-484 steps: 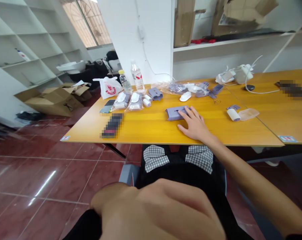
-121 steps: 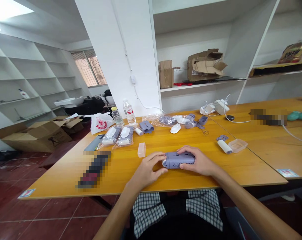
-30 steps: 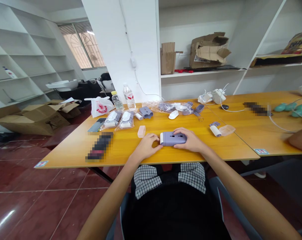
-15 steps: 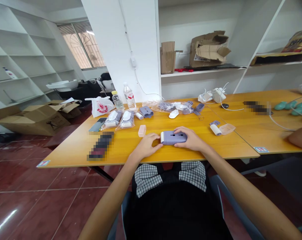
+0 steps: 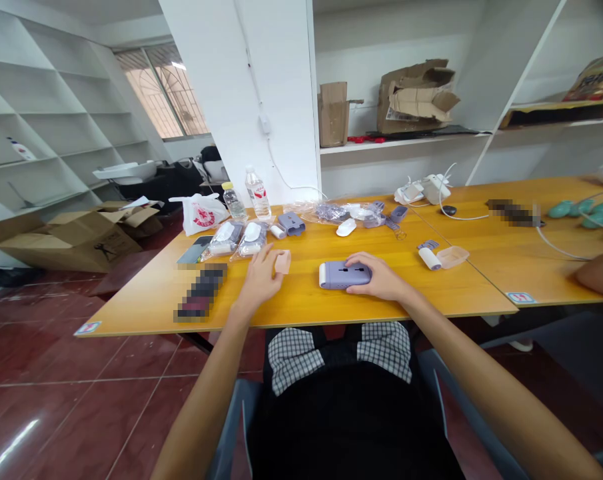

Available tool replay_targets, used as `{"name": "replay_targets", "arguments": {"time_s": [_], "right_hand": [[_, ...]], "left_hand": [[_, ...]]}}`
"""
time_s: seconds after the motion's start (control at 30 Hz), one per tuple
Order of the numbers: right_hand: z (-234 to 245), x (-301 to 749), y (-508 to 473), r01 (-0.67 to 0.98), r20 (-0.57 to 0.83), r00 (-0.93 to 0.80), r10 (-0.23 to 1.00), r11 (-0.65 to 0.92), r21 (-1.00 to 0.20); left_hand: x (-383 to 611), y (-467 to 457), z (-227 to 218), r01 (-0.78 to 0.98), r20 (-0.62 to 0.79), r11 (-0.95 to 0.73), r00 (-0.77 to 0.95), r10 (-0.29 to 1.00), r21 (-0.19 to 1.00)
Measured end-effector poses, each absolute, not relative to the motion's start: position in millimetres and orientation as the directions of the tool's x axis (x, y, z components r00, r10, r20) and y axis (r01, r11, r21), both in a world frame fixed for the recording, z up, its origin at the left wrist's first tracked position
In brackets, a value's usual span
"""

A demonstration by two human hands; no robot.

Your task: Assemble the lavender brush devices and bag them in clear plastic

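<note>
The right hand (image 5: 381, 277) grasps the lilac casing (image 5: 335, 275) around its right end, thumb on the near side and fingers over the far edge, a hold that probably steadies it on the bench (image 5: 301, 308). That grip leaves the white end part (image 5: 322, 275) exposed on the casing's left. The left hand (image 5: 260, 275) is at the small pale-pink box (image 5: 283, 262), left of the casing, thumb and fingers parted about it; whether they grasp it, I cannot tell. Right of the casing, a white roller (image 5: 430, 259) lies just beside a clear tray (image 5: 454, 258), apparently within easy reach. Beyond the casing sit a white cover (image 5: 346, 228) and plastic-wrapped parts (image 5: 331, 212); beyond and left of it, two bagged sets (image 5: 224, 238), presumably set back to leave working room.
</note>
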State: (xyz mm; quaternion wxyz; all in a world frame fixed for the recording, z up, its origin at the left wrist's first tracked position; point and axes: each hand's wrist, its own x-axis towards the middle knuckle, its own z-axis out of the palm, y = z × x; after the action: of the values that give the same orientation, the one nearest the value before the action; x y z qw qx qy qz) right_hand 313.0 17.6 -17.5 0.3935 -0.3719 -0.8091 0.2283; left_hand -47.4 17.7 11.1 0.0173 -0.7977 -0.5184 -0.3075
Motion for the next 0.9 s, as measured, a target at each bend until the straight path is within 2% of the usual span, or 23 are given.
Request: {"name": "replay_targets", "arguments": {"time_s": [0.1, 0.17, 0.3, 0.53, 0.7, 0.9], "right_hand": [[-18.2, 313.4, 18.0, 0.426, 0.459, -0.413, 0.787, 0.612, -0.666], [-18.9, 313.8, 18.6, 0.424, 0.459, -0.415, 0.785, 0.614, -0.666], [-20.0, 314.4, 19.9, 0.436, 0.458, -0.417, 0.785, 0.615, -0.657], [-21.9, 313.8, 21.3, 0.435, 0.476, -0.415, 0.776, 0.628, -0.645], [-23.8, 315.5, 22.8, 0.425, 0.487, -0.417, 0.767, 0.638, -0.641], [-24.7, 318.2, 24.1, 0.429, 0.501, -0.422, 0.756, 0.653, -0.624]], "left_hand": [[-62.3, 24.1, 1.8, 0.816, 0.357, -0.449, 0.322, 0.877, 0.364], [-62.9, 24.9, -2.4, 0.782, 0.319, -0.475, 0.366, 0.874, 0.404], [-54.0, 22.6, -3.5, 0.711, 0.325, -0.540, 0.433, 0.841, 0.450], [-32.1, 17.0, -1.2, 0.675, 0.282, -0.552, 0.477, 0.832, 0.489], [2.9, 8.1, -2.5, 0.546, 0.295, -0.615, 0.562, 0.772, 0.568], [14.9, 12.6, -5.8, 0.521, 0.263, -0.549, 0.524, 0.810, 0.653]]}}
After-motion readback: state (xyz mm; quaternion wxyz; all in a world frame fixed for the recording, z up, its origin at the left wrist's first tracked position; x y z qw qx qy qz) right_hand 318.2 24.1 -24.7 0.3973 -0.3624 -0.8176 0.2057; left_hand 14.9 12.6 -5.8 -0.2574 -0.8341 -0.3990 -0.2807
